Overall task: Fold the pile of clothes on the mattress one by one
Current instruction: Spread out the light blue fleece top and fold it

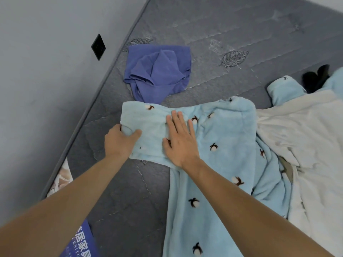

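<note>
Your left hand (119, 140) grips the folded sleeve end of the lt-blue fleece garment (219, 145), thumb on top, fingers curled under the edge. Your right hand (178, 140) lies flat on the same garment, fingers straight, pressing it down, holding nothing. Garment's spread on the grey mattress (222, 34), w/ a crumpled blue cloth (159, 71) just beyond it and white fabric (306, 136) at its right.

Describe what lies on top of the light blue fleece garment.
The right hand lies flat on the light blue fleece garment; the left hand grips its edge. The fabric beneath both hands is hidden.
</note>
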`<action>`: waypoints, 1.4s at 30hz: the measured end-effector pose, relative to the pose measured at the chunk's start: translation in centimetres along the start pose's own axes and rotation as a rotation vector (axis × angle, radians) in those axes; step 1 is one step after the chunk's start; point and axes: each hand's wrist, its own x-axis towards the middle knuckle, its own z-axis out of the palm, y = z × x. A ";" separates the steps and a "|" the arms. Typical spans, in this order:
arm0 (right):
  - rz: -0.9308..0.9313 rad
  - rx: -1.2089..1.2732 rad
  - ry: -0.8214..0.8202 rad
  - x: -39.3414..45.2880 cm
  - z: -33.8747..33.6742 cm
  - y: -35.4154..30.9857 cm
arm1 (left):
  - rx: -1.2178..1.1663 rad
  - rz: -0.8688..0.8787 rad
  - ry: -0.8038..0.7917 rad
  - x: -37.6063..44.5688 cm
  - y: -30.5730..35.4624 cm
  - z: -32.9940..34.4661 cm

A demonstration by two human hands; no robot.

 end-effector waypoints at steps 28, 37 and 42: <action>0.506 0.488 0.381 -8.8 -11.6 14.9 | 0.529 0.968 -0.281 -13.9 11.9 14.7; -0.107 -0.073 0.165 -8.1 -5.6 18.4 | 0.667 1.047 -0.192 -11.6 8.3 19.9; -0.066 -0.120 0.162 -8.2 -3.9 19.1 | 0.681 1.091 -0.146 -11.5 6.7 20.4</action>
